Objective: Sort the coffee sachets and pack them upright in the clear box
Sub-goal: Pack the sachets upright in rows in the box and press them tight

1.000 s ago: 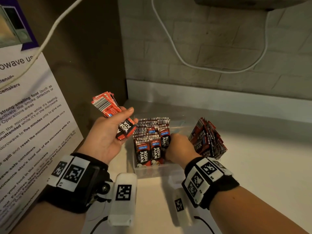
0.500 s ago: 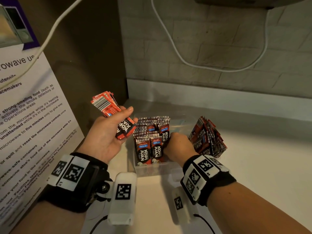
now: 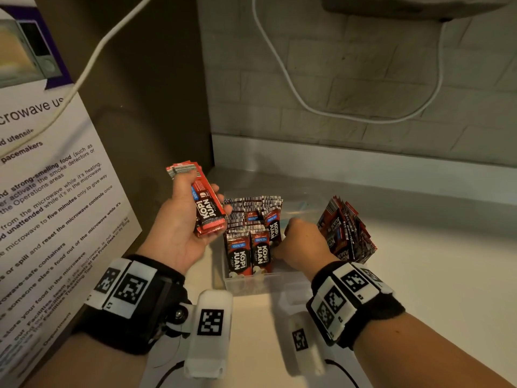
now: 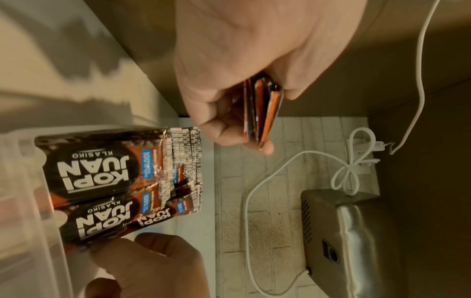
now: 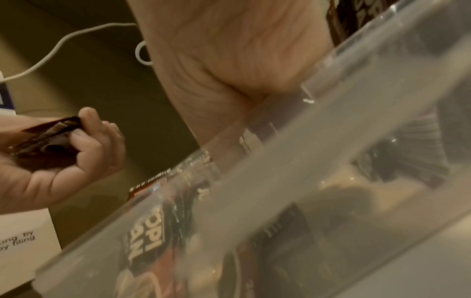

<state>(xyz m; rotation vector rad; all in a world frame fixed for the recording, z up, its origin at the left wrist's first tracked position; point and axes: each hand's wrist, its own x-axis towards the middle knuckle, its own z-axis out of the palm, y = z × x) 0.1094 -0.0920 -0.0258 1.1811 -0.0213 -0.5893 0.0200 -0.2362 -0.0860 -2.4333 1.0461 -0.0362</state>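
The clear box (image 3: 260, 281) stands on the white counter and holds rows of upright red-and-black Kopi Juan sachets (image 3: 243, 253), which also show in the left wrist view (image 4: 102, 169). My left hand (image 3: 179, 231) hovers left of the box and grips a stack of sachets (image 3: 208, 210) between thumb and fingers, printed face up. My right hand (image 3: 299, 242) is down inside the box to the right of the rows, fingers curled, thumb on a tilted sachet (image 3: 275, 229); its fingertips are hidden. A loose fanned bundle of sachets (image 3: 345, 233) stands just right of the box.
A microwave notice board (image 3: 56, 191) leans close at the left. Behind is a brick wall with a looping white cable (image 3: 335, 114). A metal appliance (image 4: 356, 242) hangs above. Bare counter (image 3: 433, 275) stretches to the right.
My left hand has turned its stack so the printed front faces up and has brought it nearer the box. The right hand has stayed in the box.
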